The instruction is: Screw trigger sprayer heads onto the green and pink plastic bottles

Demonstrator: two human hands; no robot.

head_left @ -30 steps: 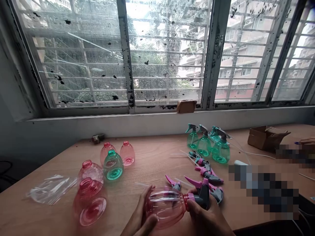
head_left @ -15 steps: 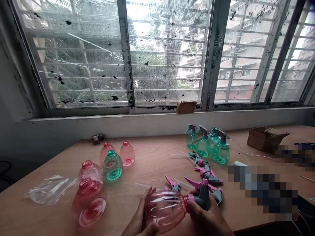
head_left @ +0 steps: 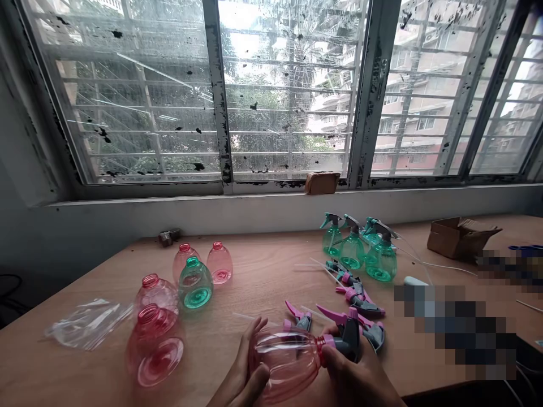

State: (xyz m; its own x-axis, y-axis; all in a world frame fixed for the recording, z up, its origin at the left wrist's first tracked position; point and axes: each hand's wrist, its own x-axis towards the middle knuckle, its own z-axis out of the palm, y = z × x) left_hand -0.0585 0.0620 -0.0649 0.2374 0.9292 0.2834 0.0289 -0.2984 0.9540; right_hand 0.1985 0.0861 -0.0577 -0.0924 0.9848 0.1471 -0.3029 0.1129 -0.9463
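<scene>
A clear pink, rounded plastic bottle (head_left: pixel 286 367) is held on its side above the near edge of the light-brown wooden table (head_left: pixel 263 265), its long axis running left to right across the view and tilting slightly up and away toward the neck. The left hand (head_left: pixel 242 373) cups its base end, while the right hand (head_left: pixel 354 370) is closed around the neck end, where a dark-grey plastic spray head (head_left: pixel 350 338) with a pink collar (head_left: pixel 328 340) points right.
</scene>
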